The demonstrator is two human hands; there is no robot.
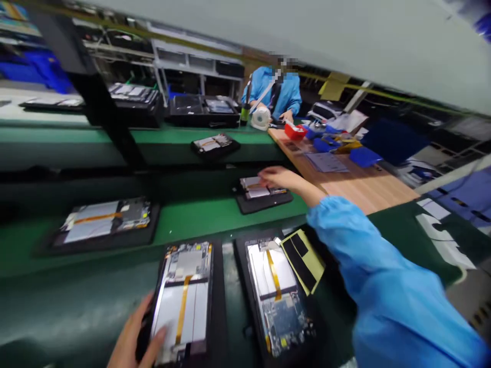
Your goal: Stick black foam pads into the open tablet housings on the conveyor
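An opened tablet (197,301) on a black foam pad lies in the lower middle, with my left hand (140,332) gripping its left edge, thumb on top. A second opened tablet (282,286) on a pad lies to its right, with yellow-green sheets (307,260) bearing black pieces beside it. My right hand (274,177), in a blue sleeve, reaches forward to a tablet (257,190) on a pad on the green strip. Its fingers are bunched over that tablet's upper side; whether they hold anything is too small to tell.
More opened tablets lie on the strip at left (99,220) and farther back (210,144). A person in blue (284,94) sits behind a white fan (261,118). A wooden table (368,189) carries blue bins (364,157). A dark post (95,97) stands left.
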